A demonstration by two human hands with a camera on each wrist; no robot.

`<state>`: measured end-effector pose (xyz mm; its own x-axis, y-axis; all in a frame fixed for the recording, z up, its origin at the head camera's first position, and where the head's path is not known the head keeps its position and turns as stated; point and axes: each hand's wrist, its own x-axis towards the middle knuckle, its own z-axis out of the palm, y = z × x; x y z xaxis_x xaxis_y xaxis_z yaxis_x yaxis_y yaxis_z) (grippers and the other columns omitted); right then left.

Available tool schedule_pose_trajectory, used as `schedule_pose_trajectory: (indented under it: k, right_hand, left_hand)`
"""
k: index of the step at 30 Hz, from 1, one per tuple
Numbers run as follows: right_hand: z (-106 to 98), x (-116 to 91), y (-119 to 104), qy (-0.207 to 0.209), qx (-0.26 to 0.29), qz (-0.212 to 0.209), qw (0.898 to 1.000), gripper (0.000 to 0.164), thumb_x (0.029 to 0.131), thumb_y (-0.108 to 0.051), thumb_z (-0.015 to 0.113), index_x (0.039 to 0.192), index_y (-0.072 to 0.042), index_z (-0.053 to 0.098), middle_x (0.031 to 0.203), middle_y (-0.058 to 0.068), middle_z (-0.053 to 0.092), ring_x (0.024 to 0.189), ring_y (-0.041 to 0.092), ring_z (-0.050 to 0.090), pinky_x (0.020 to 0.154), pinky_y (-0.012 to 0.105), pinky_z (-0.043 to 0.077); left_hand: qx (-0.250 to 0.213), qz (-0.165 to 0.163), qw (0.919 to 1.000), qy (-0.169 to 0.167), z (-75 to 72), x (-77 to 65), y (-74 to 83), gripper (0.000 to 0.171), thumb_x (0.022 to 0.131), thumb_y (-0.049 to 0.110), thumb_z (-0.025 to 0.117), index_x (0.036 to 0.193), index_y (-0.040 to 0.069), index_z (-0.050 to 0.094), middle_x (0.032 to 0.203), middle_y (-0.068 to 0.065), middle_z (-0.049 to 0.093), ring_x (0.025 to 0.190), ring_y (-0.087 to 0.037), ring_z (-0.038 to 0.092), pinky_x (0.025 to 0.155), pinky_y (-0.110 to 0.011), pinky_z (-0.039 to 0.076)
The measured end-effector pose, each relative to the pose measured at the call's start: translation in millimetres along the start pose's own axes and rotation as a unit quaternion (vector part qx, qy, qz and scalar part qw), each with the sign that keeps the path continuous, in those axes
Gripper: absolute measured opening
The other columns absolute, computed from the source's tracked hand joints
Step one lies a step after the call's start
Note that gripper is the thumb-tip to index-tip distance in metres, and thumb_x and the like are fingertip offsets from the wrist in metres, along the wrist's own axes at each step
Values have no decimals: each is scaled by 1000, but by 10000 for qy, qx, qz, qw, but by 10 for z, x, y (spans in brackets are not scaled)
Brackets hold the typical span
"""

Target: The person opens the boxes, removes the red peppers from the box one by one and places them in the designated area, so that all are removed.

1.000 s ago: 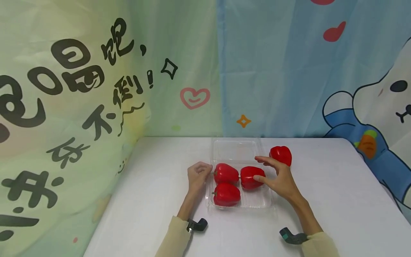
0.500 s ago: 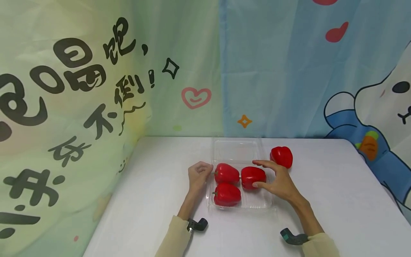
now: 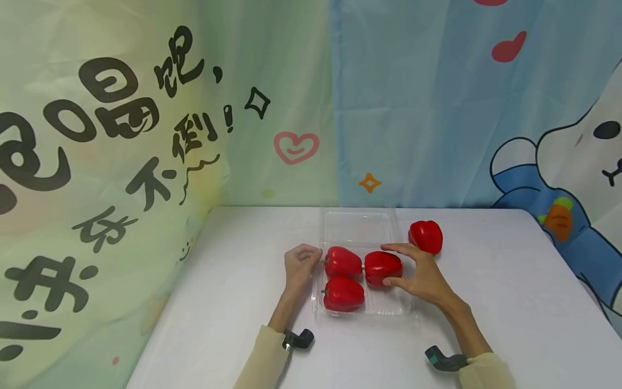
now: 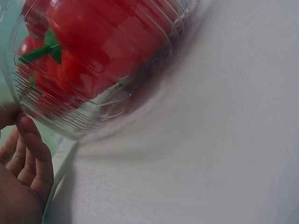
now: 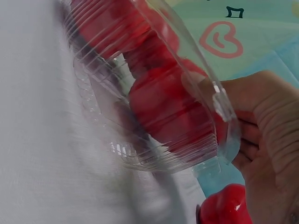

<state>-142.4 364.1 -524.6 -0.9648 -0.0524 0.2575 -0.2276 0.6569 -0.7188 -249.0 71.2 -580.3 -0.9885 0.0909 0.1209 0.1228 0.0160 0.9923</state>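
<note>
A clear plastic clamshell box (image 3: pixel 389 308) lies with its lid folded back, holding three red bell peppers. Two of them, the far-left bell pepper (image 3: pixel 342 261) and the near-left bell pepper (image 3: pixel 343 294), lie along the left side, green stems pointing left. My left hand (image 3: pixel 300 265) pinches the box's left rim between thumb and index finger, as the left wrist view shows. My right hand (image 3: pixel 424 274) arches around the right bell pepper (image 3: pixel 382 268), thumb on its near side and fingers toward its far side; the right wrist view shows the thumb reaching over the rim.
Another red bell pepper (image 3: pixel 426 236) sits on the white table (image 3: pixel 505 281) beyond my right hand, beside the transparent lid (image 3: pixel 359 227). A printed curtain (image 3: pixel 413 108) hangs behind the table and along its left.
My right hand's fingers have come down and closed in slightly around the right bell pepper. My left hand keeps its place on the rim.
</note>
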Motion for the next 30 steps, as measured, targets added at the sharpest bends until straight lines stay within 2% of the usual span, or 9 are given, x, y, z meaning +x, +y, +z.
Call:
schedule_pose_trajectory:
  k: [4, 13, 25, 30]
  right_hand:
    - [33, -2, 17, 22, -144, -19, 9999, 84, 73, -16, 100, 149, -14, 65, 149, 16, 69, 141, 42, 58, 109, 77, 49]
    - [73, -22, 12, 133, -262, -245, 9993, 84, 70, -11, 100, 147, -11, 66, 145, 16, 71, 137, 41, 63, 105, 69, 56]
    - [91, -24, 23, 170, -303, -205, 9992, 85, 71, -8, 99, 148, -12, 66, 147, 15, 71, 138, 40, 62, 106, 65, 57]
    - [89, -18, 14, 192, -365, -182, 9990, 85, 70, -8, 99, 148, -11, 66, 147, 15, 71, 138, 40, 62, 106, 64, 57]
  left_hand:
    - [49, 28, 10000, 33, -1, -1, 8, 19, 99, 19, 79, 94, 1, 77, 89, -26, 79, 75, -29, 71, 64, -21, 53]
    - [205, 48, 9998, -38, -12, -6, -17, 19, 100, 21, 77, 93, 3, 77, 86, -22, 79, 69, -11, 65, 63, -22, 54]
    - [29, 127, 9999, -61, -14, 7, -29, 19, 99, 18, 78, 92, 1, 77, 87, -27, 78, 69, -14, 64, 61, -21, 51]
    - [120, 112, 9998, -77, -16, 13, -8, 19, 99, 19, 77, 92, 1, 77, 86, -26, 77, 67, -11, 63, 61, -20, 51]
